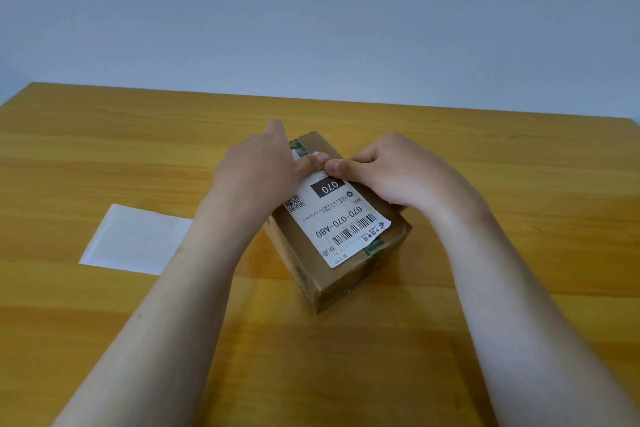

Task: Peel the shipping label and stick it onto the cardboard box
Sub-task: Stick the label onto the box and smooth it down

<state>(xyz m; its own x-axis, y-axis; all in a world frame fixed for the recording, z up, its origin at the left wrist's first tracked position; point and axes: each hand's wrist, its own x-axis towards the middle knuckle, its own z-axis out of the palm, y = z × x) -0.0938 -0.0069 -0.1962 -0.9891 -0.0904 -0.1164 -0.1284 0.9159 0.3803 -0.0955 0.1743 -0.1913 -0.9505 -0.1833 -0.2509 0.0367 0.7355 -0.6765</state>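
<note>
- Cardboard box [349, 274] sits mid-table [519, 253], turned at an angle. Its long axis runs roughly 11 to 5 o'clock.
- Shipping label [341, 218] is already on the box's top face, print up. Its long axis follows the box's, also 11 to 5.
- Left hand [259, 166]: fingers straight, reaching past the box's far-left edge, with its thumb [311, 162] flat on the label's far end. It presses and does not grip.
- Right hand [388, 173]: its thumb [337, 168] is flat on the label, touching the left thumb. The fingers are curled under at the far right edge. Whether they hook the box's side or are just tucked is hidden, so the person's grip there can't be called.
- Key relation: both thumbs sit at the 11 o'clock end. The whole uncovered run of label lies at 5 o'clock from them, toward the person and between the forearms.
- The right thumb is nearer the label's centre line. The left hand overlaps the label's left edge.
- Judgement: peel is done and placement is done. What's left is smoothing along the long axis, 11 to 5.
- The near end looks flat, but the view can't confirm it is fully bonded. Green tape [375, 247] shows just past its near edge.
- Risk: a crease or bubble if the thumbs sweep across the axis instead of along it.
- Blank backing sheet [131, 239] lies flat on the table at 9 o'clock from the box, partly under the left forearm.
</note>
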